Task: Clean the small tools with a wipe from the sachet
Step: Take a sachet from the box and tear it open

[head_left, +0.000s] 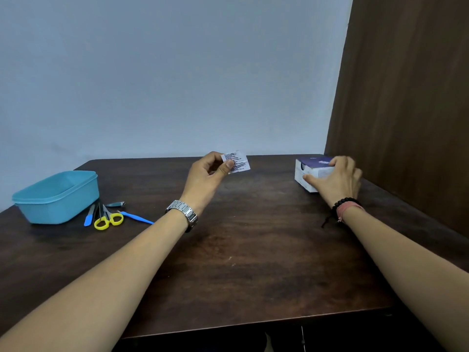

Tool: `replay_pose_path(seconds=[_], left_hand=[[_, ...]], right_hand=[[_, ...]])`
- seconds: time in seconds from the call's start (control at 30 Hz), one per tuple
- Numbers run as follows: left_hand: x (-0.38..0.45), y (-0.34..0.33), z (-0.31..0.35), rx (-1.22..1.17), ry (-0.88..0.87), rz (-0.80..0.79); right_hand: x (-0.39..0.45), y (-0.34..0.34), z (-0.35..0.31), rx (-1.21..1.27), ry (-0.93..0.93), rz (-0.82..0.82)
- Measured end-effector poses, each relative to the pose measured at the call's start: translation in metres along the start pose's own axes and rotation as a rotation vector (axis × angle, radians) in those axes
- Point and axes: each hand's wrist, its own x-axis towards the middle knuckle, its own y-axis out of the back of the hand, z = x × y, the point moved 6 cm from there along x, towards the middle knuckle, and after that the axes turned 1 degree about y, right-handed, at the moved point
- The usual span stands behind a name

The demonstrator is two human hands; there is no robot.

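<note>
My left hand (208, 174) pinches a small white printed sachet (238, 162) between thumb and fingers, held up above the far middle of the dark wooden table (253, 250). My right hand (335, 179) grips a white and purple box (308, 171) that stands at the far right of the table. The small tools lie at the left: yellow-handled scissors (109, 219), a blue-handled file (88, 217), a thin blue-handled tool (137, 217) and a metal nail clipper (115, 204).
A teal plastic container (55, 196) stands at the far left, just behind the tools. A brown wooden panel (406, 97) rises along the table's right side, close behind the box. A pale wall stands at the back.
</note>
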Motion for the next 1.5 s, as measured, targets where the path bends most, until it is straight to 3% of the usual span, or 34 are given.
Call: replay_pose_path(seconds=[0.07,0.17,0.3,0.43,0.57,0.77,1.1,1.27,1.5], left_hand=[[0.000,-0.001,-0.003,0.020,0.020,0.000],[0.000,-0.001,-0.007,0.016,0.060,0.015],[0.000,0.003,-0.013,0.013,0.097,0.050],[0.000,0.007,-0.019,0.016,0.132,0.068],[0.001,0.014,-0.020,0.052,0.118,0.097],[0.003,0.013,-0.016,0.072,0.058,0.061],[0.000,0.005,-0.009,0.177,-0.037,-0.045],[0.001,0.008,-0.011,0.102,0.011,0.007],[-0.001,0.006,-0.009,0.097,0.036,-0.044]], right_hand=[[-0.001,-0.008,0.011,-0.042,-0.057,-0.096],[-0.003,-0.003,0.005,-0.059,-0.031,-0.068],[-0.016,0.007,-0.048,0.157,0.276,-0.016],[-0.053,-0.008,-0.119,0.486,0.532,-0.348],[-0.065,-0.033,-0.155,0.664,0.446,-0.567],[-0.063,-0.051,-0.143,0.863,0.305,-0.494],[-0.068,-0.043,-0.140,0.833,0.399,-0.433],[-0.068,-0.041,-0.139,0.845,0.386,-0.425],[-0.066,-0.040,-0.137,0.789,0.412,-0.444]])
